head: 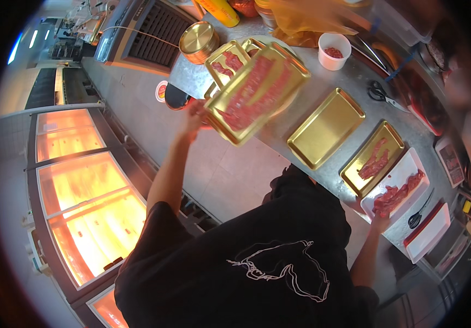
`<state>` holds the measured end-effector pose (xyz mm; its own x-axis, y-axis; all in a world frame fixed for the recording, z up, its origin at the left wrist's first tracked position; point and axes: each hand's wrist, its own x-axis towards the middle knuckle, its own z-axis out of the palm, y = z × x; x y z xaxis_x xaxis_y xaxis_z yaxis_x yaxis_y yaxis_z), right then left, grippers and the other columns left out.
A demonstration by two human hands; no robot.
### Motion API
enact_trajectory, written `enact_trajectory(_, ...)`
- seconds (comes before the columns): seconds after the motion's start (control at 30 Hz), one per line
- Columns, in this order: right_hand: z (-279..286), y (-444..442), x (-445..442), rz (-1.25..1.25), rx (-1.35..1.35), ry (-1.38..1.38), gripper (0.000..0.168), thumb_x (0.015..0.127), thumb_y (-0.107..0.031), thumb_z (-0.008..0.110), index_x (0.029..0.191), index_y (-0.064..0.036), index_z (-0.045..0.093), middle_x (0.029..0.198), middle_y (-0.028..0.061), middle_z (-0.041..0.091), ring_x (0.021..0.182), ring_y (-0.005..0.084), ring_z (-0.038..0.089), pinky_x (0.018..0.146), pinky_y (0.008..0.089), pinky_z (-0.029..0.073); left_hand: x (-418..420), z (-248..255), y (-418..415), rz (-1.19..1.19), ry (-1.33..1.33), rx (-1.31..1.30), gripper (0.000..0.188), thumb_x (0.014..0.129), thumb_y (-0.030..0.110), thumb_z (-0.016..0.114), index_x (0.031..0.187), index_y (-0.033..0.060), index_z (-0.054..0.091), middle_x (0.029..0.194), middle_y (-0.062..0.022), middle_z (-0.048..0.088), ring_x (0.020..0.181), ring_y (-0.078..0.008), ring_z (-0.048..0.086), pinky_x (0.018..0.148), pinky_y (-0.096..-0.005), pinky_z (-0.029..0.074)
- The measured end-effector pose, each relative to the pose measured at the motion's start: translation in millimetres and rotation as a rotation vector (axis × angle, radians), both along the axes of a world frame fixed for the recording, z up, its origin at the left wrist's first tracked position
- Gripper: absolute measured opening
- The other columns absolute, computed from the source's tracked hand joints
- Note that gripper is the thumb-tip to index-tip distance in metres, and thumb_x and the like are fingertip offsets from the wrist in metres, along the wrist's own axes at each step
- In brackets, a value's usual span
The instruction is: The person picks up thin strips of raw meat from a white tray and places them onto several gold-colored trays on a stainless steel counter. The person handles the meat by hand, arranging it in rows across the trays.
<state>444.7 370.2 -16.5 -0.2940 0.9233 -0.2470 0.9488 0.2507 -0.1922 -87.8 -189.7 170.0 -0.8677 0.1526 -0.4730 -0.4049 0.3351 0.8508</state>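
My left hand point(197, 117) holds the near left corner of a gold-coloured metal tray point(235, 137). Long strips of raw meat point(256, 88) lie in it, slightly blurred. This tray overlaps smaller gold trays with meat point(225, 65) behind it. On the right, my right hand point(380, 221) is at the near end of a white tray point(413, 158), against a heap of raw meat point(395, 194); whether its fingers grip the meat or the rim cannot be made out. Between my hands are a bare gold tray point(327, 127) and a smaller gold tray with meat strips point(372, 160).
A metal worktable point(301, 86) carries stacked round gold dishes point(199, 41), a white tub of meat point(334, 51), and black-handled scissors point(385, 96). More scissors point(418, 217) lie by a white tray with a red edge point(430, 233). Lit glass-topped cabinets point(96, 205) stand at left.
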Motion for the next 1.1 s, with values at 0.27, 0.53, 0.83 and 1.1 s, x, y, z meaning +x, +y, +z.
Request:
enact_trajectory(0.27,12.9,10.5,0.7,0.151,-0.057,0.144,0.036,0.083,-0.030,0.070,0.101,0.002,0.068,0.090,0.0288,0.068,0.087,0.0458,0.066,0.077,0.0527,0.050,-102.7,-44.8,-60.0,0.033,-0.039,0.011,0.019,0.099,0.008,0.054,0.117,0.0033,0.057,0.098,-0.0082,0.067,0.082,-0.0195,0.069,0.071,-0.0349,0.061)
enact_trajectory(0.53,29.1,5.2,-13.9,0.149,-0.069,0.096,0.043,0.086,-0.042,0.064,0.098,-0.002,0.070,0.089,0.0206,0.071,0.087,0.0359,0.069,0.078,0.0479,0.051,-127.4,-96.0,-65.2,0.072,0.127,-0.314,0.026,0.096,0.012,0.062,0.119,0.0009,0.065,0.100,-0.0086,0.070,0.077,-0.0143,0.068,0.067,-0.0288,0.057)
enact_trajectory(0.83,22.5,13.9,-12.9,0.125,-0.246,-0.006,0.038,0.085,-0.025,0.068,0.121,-0.015,0.062,0.099,0.0176,0.071,0.092,0.0343,0.069,0.084,0.0446,0.052,-75.8,-91.8,-52.7,0.130,0.694,-0.664,0.039,0.090,0.016,0.067,0.126,0.0027,0.061,0.109,-0.0116,0.059,0.085,-0.0187,0.064,0.064,-0.0314,0.056)
enact_trajectory(1.1,35.4,17.3,-2.0,0.281,-0.276,-0.043,0.029,0.086,-0.034,0.070,0.109,-0.016,0.071,0.089,0.0149,0.072,0.091,0.0338,0.068,0.088,0.0441,0.050,139.5,-7.4,211.6,-0.351,0.773,-0.245,0.026,0.089,-0.006,0.062,0.113,0.0046,0.061,0.127,-0.0081,0.057,0.106,-0.0178,0.060,0.075,-0.0261,0.053)
